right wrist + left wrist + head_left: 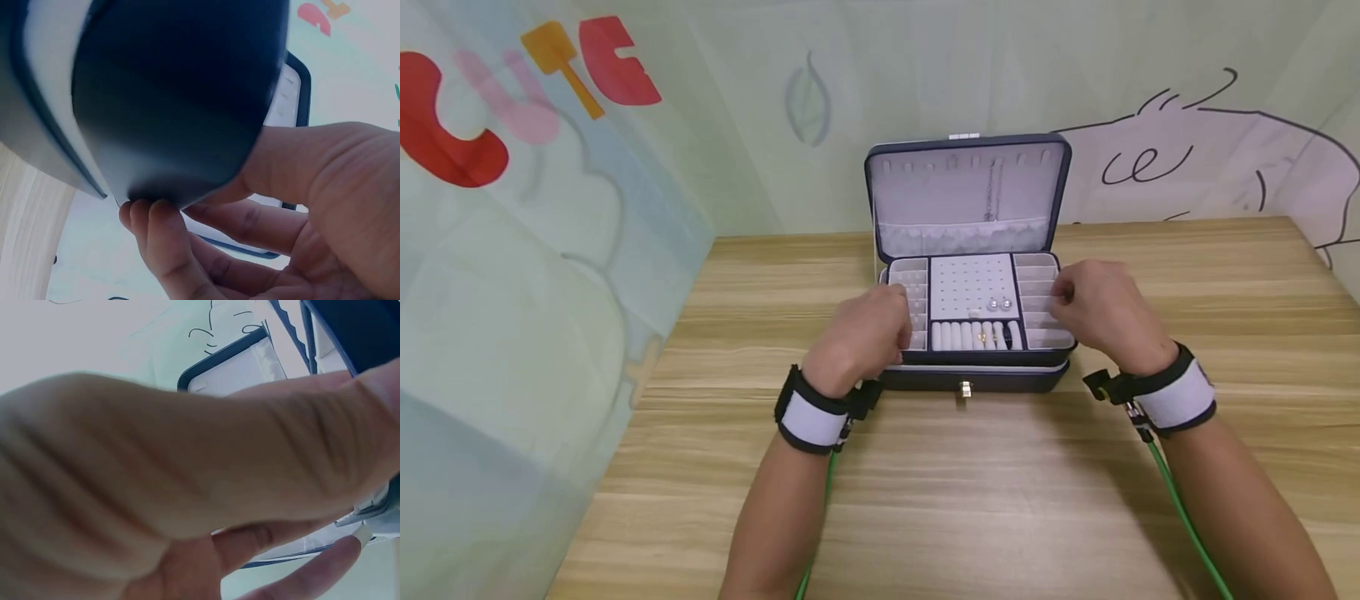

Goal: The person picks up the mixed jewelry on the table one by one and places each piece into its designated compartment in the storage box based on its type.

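A dark blue jewelry box (973, 382) stands on the table with its lid (955, 187) raised. Its white-lined tray (1028, 356) sits slightly above the base, a gap showing along the front. At the tray's left end, my left hand (861, 337) grips the side; the thumb hides most of that hold in the left wrist view. My right hand (1105, 312) holds the opposite end, its fingers (165, 231) curled under the dark tray wall (175, 106). Pearl-like earrings (1000, 305) and several rings (988, 337) rest in the tray.
A thin necklace (992, 192) hangs inside the lid. Behind the box, a printed cloth (760, 125) meets the wooden table (970, 500). Green cables (1187, 517) run from both wrist straps toward the near edge. The box's front bears a gold clasp (966, 389).
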A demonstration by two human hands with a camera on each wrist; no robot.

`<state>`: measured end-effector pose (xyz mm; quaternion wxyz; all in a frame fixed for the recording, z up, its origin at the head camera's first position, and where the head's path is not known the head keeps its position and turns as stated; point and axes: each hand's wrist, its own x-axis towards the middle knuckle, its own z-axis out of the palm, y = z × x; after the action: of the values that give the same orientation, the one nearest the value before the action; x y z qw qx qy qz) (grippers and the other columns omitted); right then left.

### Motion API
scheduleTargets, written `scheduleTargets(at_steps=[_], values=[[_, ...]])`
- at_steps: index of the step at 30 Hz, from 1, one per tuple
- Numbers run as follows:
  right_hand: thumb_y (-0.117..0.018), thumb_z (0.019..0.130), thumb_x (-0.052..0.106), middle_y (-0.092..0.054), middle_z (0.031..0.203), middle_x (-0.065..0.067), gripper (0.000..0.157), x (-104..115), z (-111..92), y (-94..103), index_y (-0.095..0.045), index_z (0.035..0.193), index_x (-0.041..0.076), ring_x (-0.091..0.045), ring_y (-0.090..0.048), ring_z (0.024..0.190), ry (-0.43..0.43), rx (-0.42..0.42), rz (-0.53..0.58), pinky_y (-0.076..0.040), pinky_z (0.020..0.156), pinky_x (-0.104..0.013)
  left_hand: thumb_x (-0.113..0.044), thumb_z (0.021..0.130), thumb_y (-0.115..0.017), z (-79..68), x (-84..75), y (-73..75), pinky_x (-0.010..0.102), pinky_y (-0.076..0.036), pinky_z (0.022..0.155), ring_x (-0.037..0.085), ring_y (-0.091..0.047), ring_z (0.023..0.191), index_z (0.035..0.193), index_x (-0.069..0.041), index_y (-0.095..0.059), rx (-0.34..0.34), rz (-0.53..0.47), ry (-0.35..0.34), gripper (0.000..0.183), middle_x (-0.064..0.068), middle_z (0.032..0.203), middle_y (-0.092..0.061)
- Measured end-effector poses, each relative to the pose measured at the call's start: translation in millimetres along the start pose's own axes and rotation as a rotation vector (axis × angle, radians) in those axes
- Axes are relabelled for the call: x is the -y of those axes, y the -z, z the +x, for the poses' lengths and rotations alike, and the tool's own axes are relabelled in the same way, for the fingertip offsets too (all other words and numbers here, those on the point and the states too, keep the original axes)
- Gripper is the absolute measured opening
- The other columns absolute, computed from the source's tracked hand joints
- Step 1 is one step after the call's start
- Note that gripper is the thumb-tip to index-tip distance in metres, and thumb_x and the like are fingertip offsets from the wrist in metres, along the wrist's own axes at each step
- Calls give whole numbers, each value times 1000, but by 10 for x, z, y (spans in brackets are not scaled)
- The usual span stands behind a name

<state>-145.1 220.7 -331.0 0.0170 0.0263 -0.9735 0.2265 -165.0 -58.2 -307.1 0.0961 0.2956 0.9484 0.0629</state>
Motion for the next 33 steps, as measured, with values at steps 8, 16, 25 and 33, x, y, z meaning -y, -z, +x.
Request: scheduleTargets(at_steps=[8, 16, 25, 33], values=[[-61, 88, 3, -66, 79, -16, 16, 61, 33, -58, -74, 91, -6, -27, -56, 71, -9, 26, 17, -42, 52, -30, 2, 76, -84, -8, 49, 3, 32, -55, 67, 17, -60, 86, 72, -12, -78, 17, -22, 42, 16, 2, 99, -66], [-63, 87, 2, -67, 87, -20, 16, 51, 38, -106, -75, 94, -7, -30, -57, 78, -40, 43, 12, -44, 53, -31, 6, 71, -84, 33, 55, -14, 30, -52, 62, 17, -60, 82, 64, -15, -77, 50, -46, 46, 24, 0, 90, -69], [-66, 85, 3, -61, 93, -21, 16, 34, 49, -172, -75, 93, -8, -34, -51, 93, -17, 33, -25, -42, 71, -41, 8, 69, -84, 53, 52, -41, 31, -57, 68, 16, -65, 85, 71, -15, -80, 56, -60, 71, 24, 0, 92, -74], [-67, 84, 3, -57, 94, -21, 15, 31, 54, -200, -75, 92, -8, -33, -49, 92, -25, 52, -29, -44, 68, -41, 9, 72, -81, 43, 49, -52, 29, -56, 67, 17, -64, 81, 73, -13, -81, 81, -85, 79, 22, 1, 88, -75]])
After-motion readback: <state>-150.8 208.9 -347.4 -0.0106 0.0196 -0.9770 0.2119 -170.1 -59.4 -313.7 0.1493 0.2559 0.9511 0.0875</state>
